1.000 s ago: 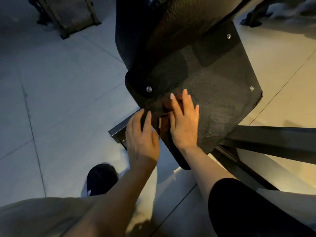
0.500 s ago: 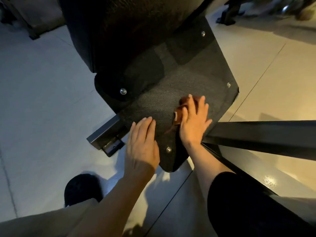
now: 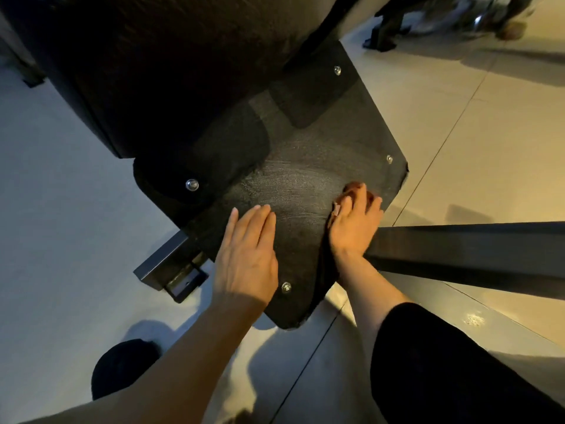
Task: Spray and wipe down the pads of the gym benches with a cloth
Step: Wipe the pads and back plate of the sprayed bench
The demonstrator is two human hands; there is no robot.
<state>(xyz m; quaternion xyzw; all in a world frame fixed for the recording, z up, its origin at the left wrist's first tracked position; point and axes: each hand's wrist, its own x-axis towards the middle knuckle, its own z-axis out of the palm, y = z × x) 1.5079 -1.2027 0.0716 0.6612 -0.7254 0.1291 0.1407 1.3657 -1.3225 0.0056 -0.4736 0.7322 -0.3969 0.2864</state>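
A black textured plate (image 3: 305, 166) with shiny bolts lies below a thick black bench pad (image 3: 171, 62). My right hand (image 3: 354, 224) presses a small reddish-brown cloth (image 3: 351, 188) flat against the plate near its right edge; only the cloth's top edge shows past my fingers. My left hand (image 3: 247, 258) rests flat on the plate's near left part, fingers together and straight, holding nothing. Faint wipe streaks show on the plate between the two hands. No spray bottle is in view.
A dark steel frame beam (image 3: 474, 249) runs right from under my right wrist. A square tube end (image 3: 165, 264) sticks out left of the plate. My black shoe (image 3: 122, 368) stands on the tiled floor. Other machine feet (image 3: 382, 35) sit at the top right.
My right hand has slid the cloth from the plate's middle to its right edge. My left hand has moved up onto the plate and lies flat there.
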